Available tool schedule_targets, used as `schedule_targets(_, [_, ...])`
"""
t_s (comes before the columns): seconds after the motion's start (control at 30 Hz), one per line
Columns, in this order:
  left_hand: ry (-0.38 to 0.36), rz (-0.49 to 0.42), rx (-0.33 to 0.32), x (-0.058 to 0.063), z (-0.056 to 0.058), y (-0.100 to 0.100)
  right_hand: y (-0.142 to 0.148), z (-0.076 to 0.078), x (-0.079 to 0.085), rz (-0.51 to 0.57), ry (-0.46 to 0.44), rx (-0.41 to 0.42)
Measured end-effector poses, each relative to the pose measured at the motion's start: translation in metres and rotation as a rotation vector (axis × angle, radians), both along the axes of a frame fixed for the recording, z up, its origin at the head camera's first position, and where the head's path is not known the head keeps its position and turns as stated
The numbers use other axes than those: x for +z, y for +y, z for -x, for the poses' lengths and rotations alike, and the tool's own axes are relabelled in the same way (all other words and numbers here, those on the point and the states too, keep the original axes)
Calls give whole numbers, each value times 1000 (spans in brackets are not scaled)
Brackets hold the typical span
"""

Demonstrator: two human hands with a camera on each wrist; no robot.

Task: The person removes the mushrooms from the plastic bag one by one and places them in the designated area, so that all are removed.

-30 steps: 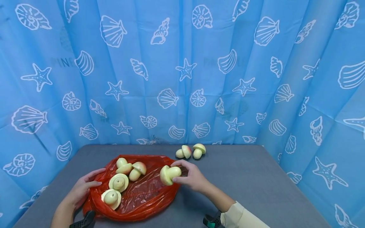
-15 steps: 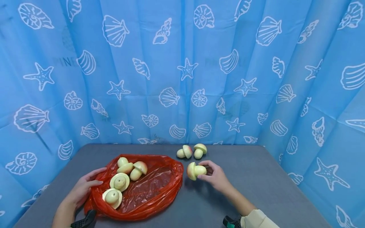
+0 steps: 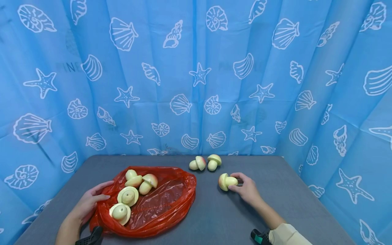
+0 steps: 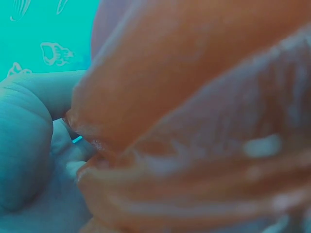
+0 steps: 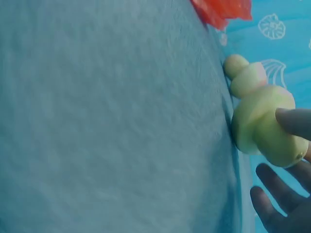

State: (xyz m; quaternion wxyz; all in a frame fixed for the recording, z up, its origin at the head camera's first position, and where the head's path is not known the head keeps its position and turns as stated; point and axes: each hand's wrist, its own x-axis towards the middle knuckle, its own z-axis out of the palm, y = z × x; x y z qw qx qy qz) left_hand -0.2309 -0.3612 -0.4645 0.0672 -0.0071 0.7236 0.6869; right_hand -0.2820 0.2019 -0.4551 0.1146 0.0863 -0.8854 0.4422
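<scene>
My left hand (image 3: 90, 201) holds the left rim of a red plastic bag (image 3: 162, 217). Close up in the left wrist view, thumb and finger pinch the bag's plastic (image 4: 146, 97). Inside the spread bag lie several pale mushrooms (image 3: 127, 196), which look like toys, all toward its left side. To the bag's right, my right hand (image 3: 248, 189) pinches another mushroom (image 3: 225, 182) by its stem, cap pointing left. The right wrist view has this mushroom (image 5: 262, 124) between thumb and fingers, with the lower fingers spread. Whether it touches the table is unclear.
Two more mushrooms stand near the table's back edge, one lying on its side (image 3: 197, 163) and one upright (image 3: 213, 162). A grey cloth covers the table (image 3: 294, 204). Behind it hangs a blue curtain (image 3: 196, 85) with white shell prints.
My right hand has carried its mushroom from over the bag's right rim out to the right, above or onto the grey table. My left hand keeps its place at the bag.
</scene>
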Motion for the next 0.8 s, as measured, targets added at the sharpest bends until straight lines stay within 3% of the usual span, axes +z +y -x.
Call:
schedule_targets(0.53, [6,6,7,1,-1,0,12,38,3,-136,-34,-196])
schedule_targets(0.8, [-6,9,15,-1,0,2,9,58,4,-173,-104,-272])
